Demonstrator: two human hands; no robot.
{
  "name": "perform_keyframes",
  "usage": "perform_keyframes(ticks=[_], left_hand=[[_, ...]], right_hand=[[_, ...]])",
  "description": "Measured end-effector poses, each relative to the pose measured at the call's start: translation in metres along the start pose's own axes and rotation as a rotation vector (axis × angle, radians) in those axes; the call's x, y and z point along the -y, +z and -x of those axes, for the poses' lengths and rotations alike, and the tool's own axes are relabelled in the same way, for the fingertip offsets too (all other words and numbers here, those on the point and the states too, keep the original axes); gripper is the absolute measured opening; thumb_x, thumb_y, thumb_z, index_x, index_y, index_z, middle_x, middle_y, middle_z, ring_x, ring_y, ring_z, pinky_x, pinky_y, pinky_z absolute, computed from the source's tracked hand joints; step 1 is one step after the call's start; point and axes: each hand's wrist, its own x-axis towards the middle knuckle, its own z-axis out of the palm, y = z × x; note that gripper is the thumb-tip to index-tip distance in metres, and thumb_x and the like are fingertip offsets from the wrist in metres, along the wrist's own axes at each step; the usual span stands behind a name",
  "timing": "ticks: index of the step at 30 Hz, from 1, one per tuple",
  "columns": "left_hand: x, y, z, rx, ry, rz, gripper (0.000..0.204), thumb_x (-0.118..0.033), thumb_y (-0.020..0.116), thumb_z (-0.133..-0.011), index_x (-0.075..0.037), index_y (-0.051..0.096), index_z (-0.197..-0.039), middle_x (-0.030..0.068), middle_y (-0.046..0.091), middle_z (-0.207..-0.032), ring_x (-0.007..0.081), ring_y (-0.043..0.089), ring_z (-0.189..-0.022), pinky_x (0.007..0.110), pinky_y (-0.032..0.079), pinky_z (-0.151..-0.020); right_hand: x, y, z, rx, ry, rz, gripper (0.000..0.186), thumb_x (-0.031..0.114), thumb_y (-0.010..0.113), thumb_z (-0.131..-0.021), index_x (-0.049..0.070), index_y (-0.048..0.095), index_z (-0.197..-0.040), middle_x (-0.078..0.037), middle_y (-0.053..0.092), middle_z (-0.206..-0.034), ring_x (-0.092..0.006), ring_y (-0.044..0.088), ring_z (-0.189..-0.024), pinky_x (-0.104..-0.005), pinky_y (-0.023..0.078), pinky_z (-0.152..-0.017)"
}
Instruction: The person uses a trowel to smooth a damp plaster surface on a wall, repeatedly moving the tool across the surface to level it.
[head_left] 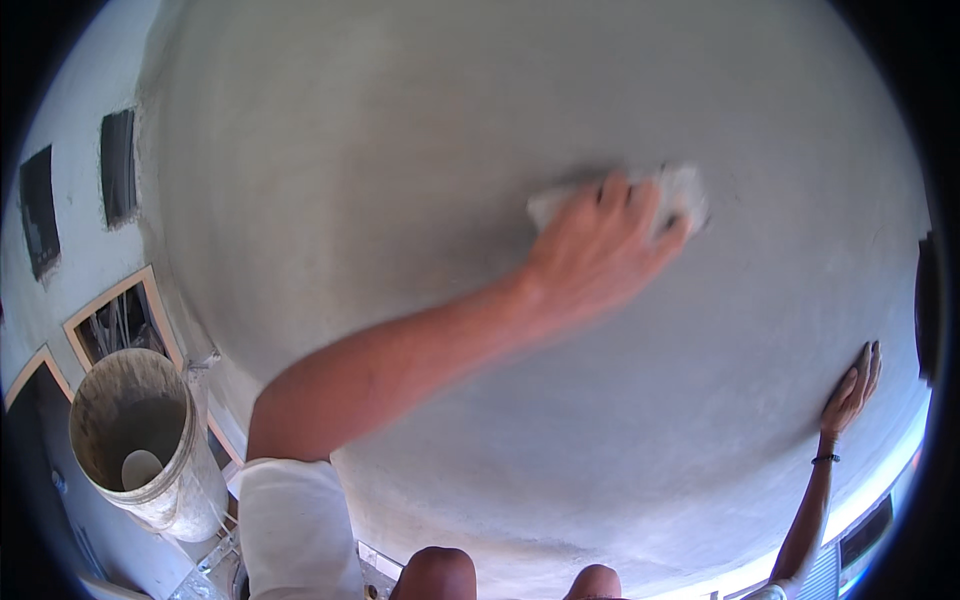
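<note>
Across the middle of the head view, my left hand (600, 240) grips a pale, grey-white sponge (684, 186) from above, its fingers bent over it. The sponge lies against a broad, smooth grey plastered wall (400, 130). Part of it is hidden under the fingers, and the hand is slightly blurred. Far off to the right, my right hand (852, 393) rests on the same wall with its fingers stretched out and holds nothing. A dark bracelet (826, 459) circles that wrist.
At the lower left stands a dirty whitish bucket (190, 490) with a pale round thing (141, 469) inside. Beyond it, a light wall (80, 120) has dark rectangular openings (118, 168) and a wood-framed opening (120, 322). My knees (436, 575) show at the bottom edge.
</note>
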Motion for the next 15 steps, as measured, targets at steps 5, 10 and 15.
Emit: perform_keyframes(ticks=[5,10,15], left_hand=[[0.165,-0.063,-0.078,-0.400,-0.532,-0.052,0.035,-0.026,0.045,-0.099,-0.012,0.057,-0.128,0.0177,0.063,-0.117,0.0339,0.058,-0.112,0.046,0.046,-0.094],[0.137,-0.014,-0.021,-0.308,-0.633,-0.098,0.036,-0.018,0.052,-0.093,-0.017,0.056,-0.128,0.0162,0.059,-0.125,0.0374,0.059,-0.109,0.048,0.050,-0.088],[-0.062,0.029,-0.001,-0.066,-0.167,0.163,0.029,-0.030,0.059,-0.093,-0.017,0.059,-0.120,0.0182,0.059,-0.115,0.0276,0.061,-0.100,0.042,0.050,-0.086]], right_hand=[[0.006,0.000,-0.005,-0.031,0.025,-0.072,0.043,0.028,0.036,-0.105,0.005,0.050,-0.139,-0.013,0.046,-0.146,-0.0309,0.038,-0.138,-0.0448,0.028,-0.114],[-0.001,0.009,0.000,-0.038,-0.002,-0.045,0.039,0.022,0.039,-0.104,0.005,0.053,-0.137,-0.011,0.048,-0.145,-0.0300,0.039,-0.138,-0.0431,0.030,-0.113],[-0.010,0.004,0.001,-0.020,-0.003,-0.007,0.037,0.017,0.040,-0.104,0.005,0.055,-0.135,-0.011,0.049,-0.144,-0.0298,0.040,-0.137,-0.0432,0.031,-0.113]])
